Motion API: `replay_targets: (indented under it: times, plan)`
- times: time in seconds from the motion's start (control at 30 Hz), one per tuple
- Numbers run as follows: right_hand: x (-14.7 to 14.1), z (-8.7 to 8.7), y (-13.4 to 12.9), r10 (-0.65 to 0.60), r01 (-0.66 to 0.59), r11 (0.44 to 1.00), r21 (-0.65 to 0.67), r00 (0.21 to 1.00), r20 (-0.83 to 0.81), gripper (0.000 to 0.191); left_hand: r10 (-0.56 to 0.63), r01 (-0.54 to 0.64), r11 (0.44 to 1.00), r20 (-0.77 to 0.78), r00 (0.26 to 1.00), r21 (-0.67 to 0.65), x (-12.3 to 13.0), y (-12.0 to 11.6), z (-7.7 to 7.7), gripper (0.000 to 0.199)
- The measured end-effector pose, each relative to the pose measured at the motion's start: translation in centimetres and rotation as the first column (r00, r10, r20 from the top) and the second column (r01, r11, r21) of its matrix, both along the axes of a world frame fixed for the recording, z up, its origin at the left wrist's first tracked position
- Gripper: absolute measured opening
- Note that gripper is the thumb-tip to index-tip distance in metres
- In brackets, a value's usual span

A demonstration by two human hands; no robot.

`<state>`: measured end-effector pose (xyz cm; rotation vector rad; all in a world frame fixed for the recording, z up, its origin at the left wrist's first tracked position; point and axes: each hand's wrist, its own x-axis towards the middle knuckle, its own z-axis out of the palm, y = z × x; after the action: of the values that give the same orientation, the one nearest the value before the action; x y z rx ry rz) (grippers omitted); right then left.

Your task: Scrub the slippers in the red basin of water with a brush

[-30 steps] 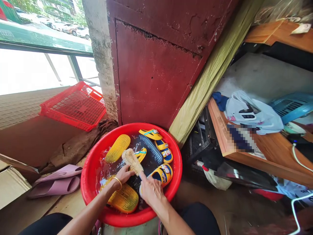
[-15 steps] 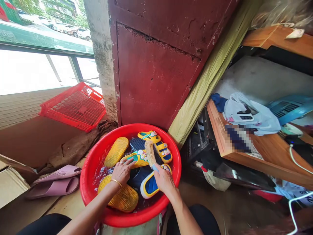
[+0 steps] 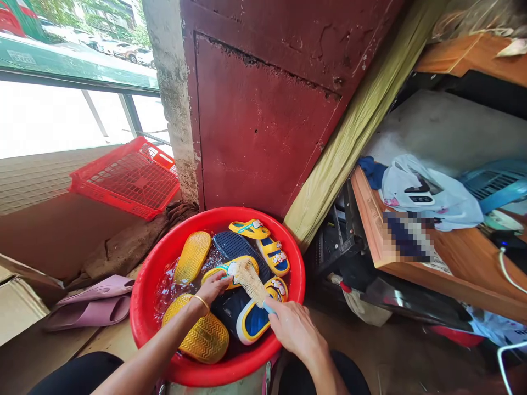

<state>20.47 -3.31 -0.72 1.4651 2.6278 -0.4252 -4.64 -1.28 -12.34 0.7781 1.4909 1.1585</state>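
My left hand (image 3: 212, 293), with a gold bangle at the wrist, grips the near edge of a yellow slipper (image 3: 217, 266) that has a white cartoon figure on its strap. My right hand (image 3: 294, 325) is closed round the light-blue handle of a scrubbing brush (image 3: 252, 282). Its pale bristles lie over that slipper's strap and hide part of it. Around them, several yellow and navy slippers float or lie in water in a red basin (image 3: 139, 296). One yellow slipper (image 3: 206, 332) rests sole up beside my left wrist.
Purple slippers (image 3: 99, 310) lie left of the basin. A red plastic crate (image 3: 127, 178) leans behind them. A dark red door (image 3: 259, 137) stands behind the basin. To the right, a wooden shelf (image 3: 461, 247) carries a plastic bag (image 3: 436, 197).
The brush has swung leftward and lower over the slipper's strap, and my right hand has come down and nearer. My left hand has shifted right, its fingers now curled at the slipper's edge.
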Motion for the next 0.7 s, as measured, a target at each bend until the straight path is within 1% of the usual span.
replay_targets:
  times: [0.1,0.2,0.33,0.37,0.43,0.5,0.6,0.63,0.7]
  plan:
    - [-1.0,-0.2,0.7,0.009,-0.009,1.0,0.002,1.0,0.005,0.047,-0.045,0.045,0.997,-0.012,0.999,0.058,0.3,0.2,0.0,0.04]
    - [-1.4,-0.3,1.3,-0.014,0.014,1.0,0.007,1.0,0.0,0.047,-0.078,0.084,0.992,-0.062,0.995,0.096,0.2,0.5,-0.2,0.035]
    - [0.3,0.7,2.0,-0.049,0.048,0.999,-0.024,0.996,-0.074,0.041,-0.047,0.062,0.987,-0.101,0.994,0.145,0.3,0.3,-1.1,0.025]
    - [0.9,1.0,2.2,-0.062,0.059,0.998,-0.03,0.992,-0.112,0.04,-0.054,0.074,0.985,-0.127,0.99,0.156,0.5,0.1,-1.3,0.024]
    - [1.8,1.5,2.6,-0.09,0.088,0.996,-0.018,0.98,-0.179,0.041,-0.088,0.13,0.976,-0.23,0.969,0.175,0.8,-0.3,-1.6,0.021]
    - [1.9,1.6,2.9,-0.113,0.118,0.993,0.019,0.976,-0.187,0.044,-0.116,0.188,0.967,-0.356,0.927,0.174,1.2,-0.7,-1.6,0.022]
    - [0.1,0.8,2.3,-0.143,0.148,0.986,0.082,0.987,-0.067,0.044,-0.124,0.212,0.967,-0.469,0.874,0.14,1.4,-0.9,-1.4,0.021]
    - [-0.9,0.3,1.7,-0.133,0.135,0.987,0.092,0.991,-0.026,0.044,-0.127,0.216,0.968,-0.49,0.863,0.129,1.4,-0.8,-1.4,0.02]
    - [-2.9,-0.6,0.3,-0.068,0.066,0.993,0.096,0.998,0.016,0.046,-0.137,0.234,0.965,-0.525,0.84,0.123,1.2,-0.7,-1.4,0.02]
